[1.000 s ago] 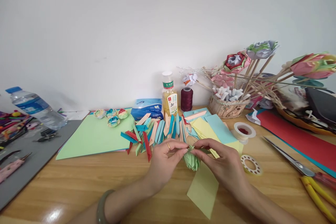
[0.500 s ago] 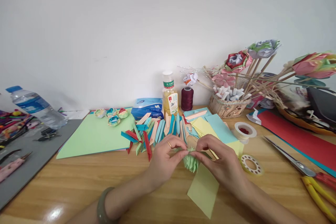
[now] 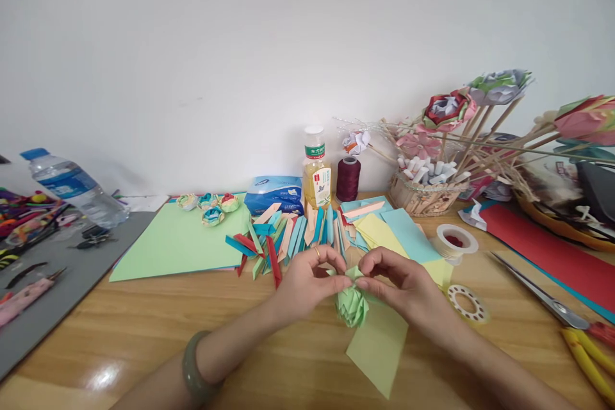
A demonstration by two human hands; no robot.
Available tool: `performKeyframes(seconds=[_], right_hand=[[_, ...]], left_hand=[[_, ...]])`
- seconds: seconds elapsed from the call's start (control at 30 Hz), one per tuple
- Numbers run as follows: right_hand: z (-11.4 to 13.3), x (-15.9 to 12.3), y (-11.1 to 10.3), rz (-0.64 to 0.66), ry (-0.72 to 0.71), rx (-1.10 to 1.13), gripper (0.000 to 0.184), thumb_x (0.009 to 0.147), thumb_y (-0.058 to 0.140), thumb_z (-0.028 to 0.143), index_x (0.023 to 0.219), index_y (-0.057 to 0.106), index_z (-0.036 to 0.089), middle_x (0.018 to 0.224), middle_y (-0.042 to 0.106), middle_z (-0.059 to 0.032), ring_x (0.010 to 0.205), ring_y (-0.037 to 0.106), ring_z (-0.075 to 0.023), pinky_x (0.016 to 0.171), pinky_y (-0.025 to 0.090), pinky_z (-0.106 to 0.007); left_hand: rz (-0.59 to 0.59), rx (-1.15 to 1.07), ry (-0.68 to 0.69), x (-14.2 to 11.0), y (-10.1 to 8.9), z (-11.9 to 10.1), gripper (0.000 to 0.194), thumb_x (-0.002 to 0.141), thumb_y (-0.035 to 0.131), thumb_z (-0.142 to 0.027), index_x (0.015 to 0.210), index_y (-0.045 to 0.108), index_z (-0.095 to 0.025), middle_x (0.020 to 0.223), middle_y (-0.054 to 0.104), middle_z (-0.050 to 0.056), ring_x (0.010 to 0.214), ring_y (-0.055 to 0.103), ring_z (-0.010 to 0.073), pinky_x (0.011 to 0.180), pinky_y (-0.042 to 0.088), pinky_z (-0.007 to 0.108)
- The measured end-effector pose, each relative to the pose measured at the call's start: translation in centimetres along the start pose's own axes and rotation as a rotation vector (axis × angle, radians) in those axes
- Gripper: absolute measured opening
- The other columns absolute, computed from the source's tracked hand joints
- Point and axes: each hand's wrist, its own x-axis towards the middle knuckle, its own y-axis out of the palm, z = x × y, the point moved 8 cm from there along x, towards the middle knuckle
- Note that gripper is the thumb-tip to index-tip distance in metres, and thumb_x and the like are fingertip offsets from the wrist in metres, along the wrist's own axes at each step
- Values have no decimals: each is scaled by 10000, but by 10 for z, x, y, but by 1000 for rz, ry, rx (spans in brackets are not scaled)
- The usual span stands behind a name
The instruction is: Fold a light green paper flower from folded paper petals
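Between my two hands is a light green folded-paper flower (image 3: 352,307), its layered petals hanging below my fingertips. My left hand (image 3: 312,282) pinches its upper part from the left, thumb against it. My right hand (image 3: 403,283) grips the same part from the right, with thumb and forefinger bent close together. What exactly lies between the fingertips is partly hidden. Beneath the flower and my right hand, a yellow paper sheet (image 3: 379,352) lies on the wooden table (image 3: 269,365).
Folded paper strips (image 3: 288,237) lie behind my hands, near a tissue pack (image 3: 273,195), a drink bottle (image 3: 317,173) and a thread spool (image 3: 348,179). To the right are tape rolls (image 3: 467,303), scissors (image 3: 542,291) and a basket (image 3: 423,198). Green paper (image 3: 173,250) is left.
The flower has tipped and sunk slightly, so more of its petals and top show. Both hands stay pinched on it. The whole view has shifted a little.
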Motion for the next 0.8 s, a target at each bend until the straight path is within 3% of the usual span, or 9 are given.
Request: performKeyframes(seconds=[0.1,0.27,0.8], right_hand=[[-10,3,3,58,102,117,223,734,649,369,743,519,188,707,530,19,653,538,-128,594,451,-243],[-18,6,5,73,148,139,187,732,651,321,735,527,180,682,510,39,622,512,-105,580,427,-223],[-4,3,9,86,38,-66,66,779,571,244,745,567,188,717,600,6,669,574,-136,622,478,-245]], left_hand=[[-32,-35,-44,2,-3,5,176,636,695,-232,742,579,-152,739,571,7,705,534,120,631,426,230],[-39,9,-79,4,-3,6,117,638,673,-192,668,569,-146,674,557,-14,637,516,98,613,417,225],[-85,99,3,0,-3,0,82,645,633,-144,626,554,-154,684,546,-4,631,519,101,565,430,209]])
